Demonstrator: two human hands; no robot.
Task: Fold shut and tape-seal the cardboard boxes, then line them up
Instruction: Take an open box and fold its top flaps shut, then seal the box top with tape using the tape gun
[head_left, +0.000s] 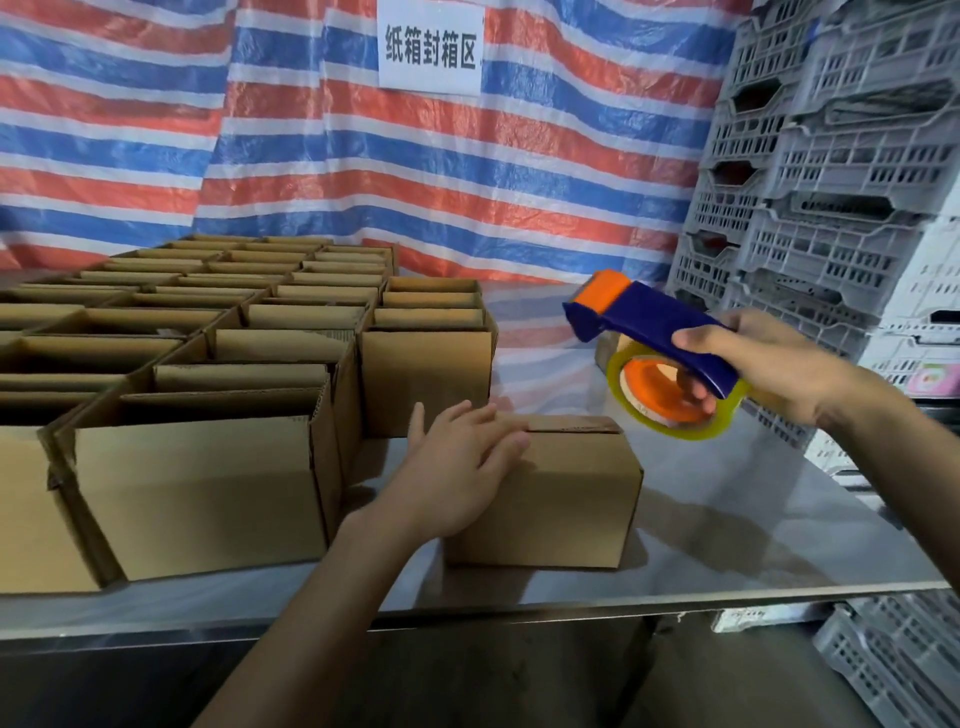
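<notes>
— Where's the box?
— On the steel table (727, 519), right of the rows of open cartons (208, 467): one small cardboard box (550, 499), flaps folded down.
— And the hands?
— The tape dispenser (654, 322) hangs above the box's right end (not touching), gripped by the right hand (779, 364). The left hand (457, 462) lies flat on the lid.

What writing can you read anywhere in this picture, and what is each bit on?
"纸箱封箱区": white paper sign on the striped tarp.
White tag at the table edge: too blurred to read.
Pink label on a crate at right: too blurred to read.
Cardboard boxes: no print visible.
</notes>
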